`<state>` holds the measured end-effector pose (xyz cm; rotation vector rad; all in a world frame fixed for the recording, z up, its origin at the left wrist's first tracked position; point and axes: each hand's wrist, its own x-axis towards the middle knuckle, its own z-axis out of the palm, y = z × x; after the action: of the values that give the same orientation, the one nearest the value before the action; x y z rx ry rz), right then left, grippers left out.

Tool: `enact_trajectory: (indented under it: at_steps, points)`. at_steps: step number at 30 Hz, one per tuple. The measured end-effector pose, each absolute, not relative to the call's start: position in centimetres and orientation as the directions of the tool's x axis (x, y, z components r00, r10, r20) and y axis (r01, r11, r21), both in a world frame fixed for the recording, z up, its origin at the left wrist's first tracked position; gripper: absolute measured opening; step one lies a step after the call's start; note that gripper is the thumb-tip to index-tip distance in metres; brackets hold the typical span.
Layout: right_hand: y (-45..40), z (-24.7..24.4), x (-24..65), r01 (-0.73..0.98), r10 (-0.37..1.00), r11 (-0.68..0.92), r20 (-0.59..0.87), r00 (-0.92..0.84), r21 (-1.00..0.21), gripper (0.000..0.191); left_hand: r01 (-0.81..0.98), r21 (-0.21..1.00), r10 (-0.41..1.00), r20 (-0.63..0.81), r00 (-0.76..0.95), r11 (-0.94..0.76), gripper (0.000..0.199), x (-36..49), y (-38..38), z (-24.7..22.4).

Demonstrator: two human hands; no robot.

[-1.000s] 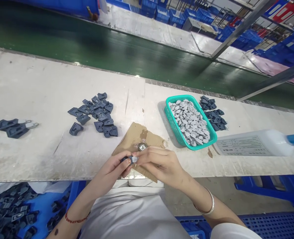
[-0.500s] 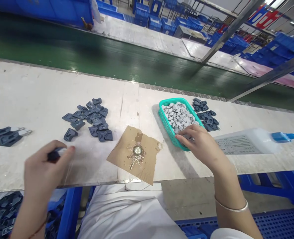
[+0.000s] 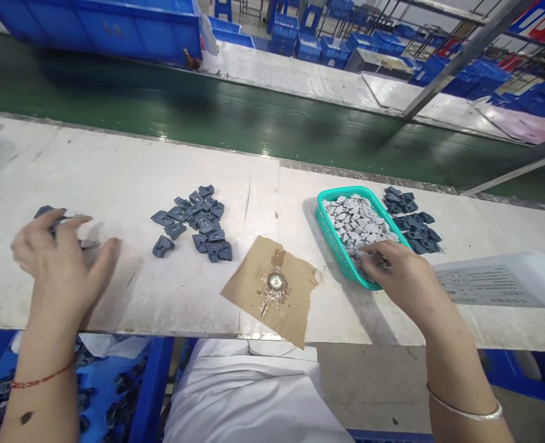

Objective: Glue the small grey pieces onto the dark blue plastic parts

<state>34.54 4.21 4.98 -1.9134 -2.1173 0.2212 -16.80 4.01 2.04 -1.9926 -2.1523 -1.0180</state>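
My left hand point(image 3: 64, 258) is over the dark parts point(image 3: 48, 212) at the table's left, its fingers spread and nothing gripped between them. My right hand point(image 3: 404, 280) reaches into the near end of a green basket point(image 3: 337, 246) of small grey-white pieces point(image 3: 355, 221). Its fingertips are pinched together among the pieces; what they hold is hidden. Between the hands, a brown paper sheet point(image 3: 295, 307) carries a small round metal item point(image 3: 276, 281) with shiny wet splashes around it. Dark blue-grey parts point(image 3: 203, 218) lie loosely piled left of the paper.
More dark parts point(image 3: 417, 227) lie right of the basket, and a white bottle point(image 3: 498, 280) rests on its side nearby. A green belt point(image 3: 235, 117) runs behind the table. Below the front edge at left stands a blue bin point(image 3: 150, 387) with dark parts.
The view has shifted left. My left hand has moved left to the dark parts and opened, no longer holding the dark part. My right hand's fingers have closed in the basket.
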Motion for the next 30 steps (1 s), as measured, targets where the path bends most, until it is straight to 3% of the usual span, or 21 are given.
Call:
enact_trajectory:
  at_steps: [3, 6, 9, 12, 14, 16, 18, 20, 22, 26, 30]
  points:
    - [3.6, 5.8, 33.4, 0.915, 0.978, 0.1, 0.209, -0.018, -0.391, 0.029, 0.885, 0.462, 0.963, 0.259, -0.071, -0.059, 0.041, -14.1, 3.5, 2.4]
    - [3.0, 6.6, 31.4, 0.85, 0.956, 0.203, 0.284, -0.067, -0.486, 0.023, 0.845, 0.535, 0.987, 0.135, -0.082, -0.003, 0.039, -11.5, 3.3, 2.1]
    - [2.6, 6.4, 28.8, 0.75, 0.94, 0.319, 0.291, -0.176, -0.579, 0.02, 0.834, 0.551, 0.979, 0.172, -0.112, -0.002, 0.027, -10.5, 3.4, 1.6]
    - [2.4, 5.4, 26.6, 0.665, 0.942, 0.333, 0.262, -0.208, -0.669, 0.017, 0.785, 0.619, 0.968, 0.195, -0.156, 0.002, 0.019, -10.3, 3.1, 1.6]
    - [2.3, 4.6, 25.6, 0.621, 0.949, 0.313, 0.218, -0.226, -0.719, 0.014, 0.646, 0.76, 0.964, 0.111, -0.243, 0.075, 0.024, -9.9, 2.4, 2.1]
    - [2.3, 4.0, 24.8, 0.591, 0.949, 0.3, 0.169, -0.268, -0.749, 0.011, 0.392, 0.906, 0.949, -0.035, -0.314, 0.163, 0.031, -9.1, 1.5, 2.6]
    - [2.3, 3.6, 24.2, 0.57, 0.933, 0.322, 0.152, -0.326, -0.756, 0.011, 0.156, 0.973, 0.944, -0.114, -0.309, 0.169, 0.039, -8.0, 0.6, 3.1]
    - [2.4, 3.3, 23.8, 0.549, 0.909, 0.368, 0.167, -0.382, -0.75, 0.01, 0.04, 0.994, 0.956, -0.086, -0.281, 0.102, 0.047, -6.8, -0.2, 3.5]
    - [2.4, 3.1, 23.5, 0.535, 0.892, 0.404, 0.189, -0.411, -0.742, 0.011, -0.014, 0.998, 0.968, -0.063, -0.242, 0.062, 0.044, -5.7, -0.8, 3.6]
    - [2.6, 2.7, 23.0, 0.537, 0.86, 0.472, 0.23, -0.456, -0.699, 0.016, -0.047, 0.987, 0.966, -0.161, -0.203, 0.154, 0.021, -4.2, -1.4, 3.3]
    - [2.7, 2.8, 22.9, 0.564, 0.812, 0.557, 0.256, -0.524, -0.61, 0.016, -0.081, 0.97, 0.956, -0.241, -0.164, 0.231, 0.027, -3.3, -1.6, 2.5]
